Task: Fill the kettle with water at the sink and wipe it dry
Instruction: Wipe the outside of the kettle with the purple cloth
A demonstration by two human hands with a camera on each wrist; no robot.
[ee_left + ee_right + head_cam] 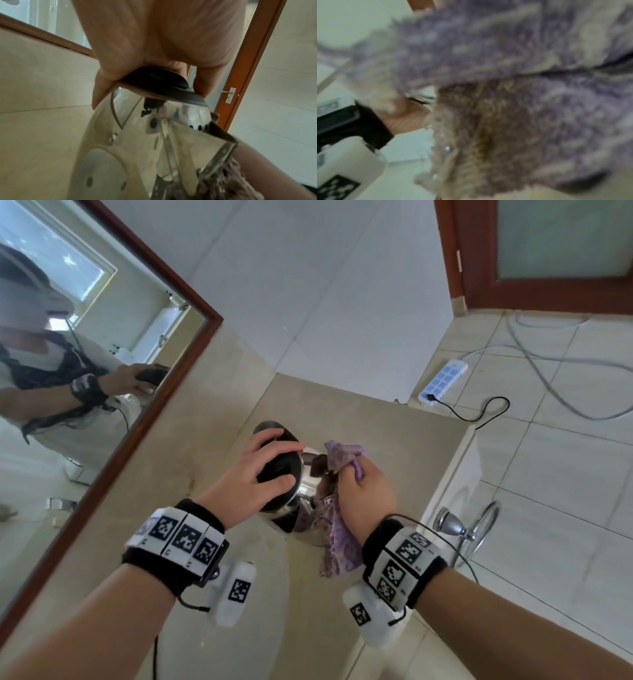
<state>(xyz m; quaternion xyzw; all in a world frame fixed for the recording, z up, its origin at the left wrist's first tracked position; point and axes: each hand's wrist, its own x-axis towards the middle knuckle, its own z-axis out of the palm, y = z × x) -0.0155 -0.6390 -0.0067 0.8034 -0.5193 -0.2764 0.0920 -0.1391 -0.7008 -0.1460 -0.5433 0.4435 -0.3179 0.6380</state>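
A stainless steel kettle (301, 491) with a black lid (279, 470) stands on the beige counter (359, 419). My left hand (253, 477) grips the lid from above, with fingers and thumb curled over its rim. The left wrist view shows this hand (163, 40) clamped on the lid (161, 82) above the shiny kettle body (137, 135). My right hand (363, 491) holds a bunched purple cloth (339, 539) against the kettle's right side. That cloth (522, 94) fills the blurred right wrist view. A corner of the cloth (223, 182) appears beside the steel in the left wrist view.
A wood-framed mirror (144, 422) runs along the counter's left. A chrome tap fitting (452, 523) sticks out past the counter's right edge. On the tiled floor lie a white power strip (443, 381) and loose cables (548, 364). A wooden door (548, 251) stands at the far right.
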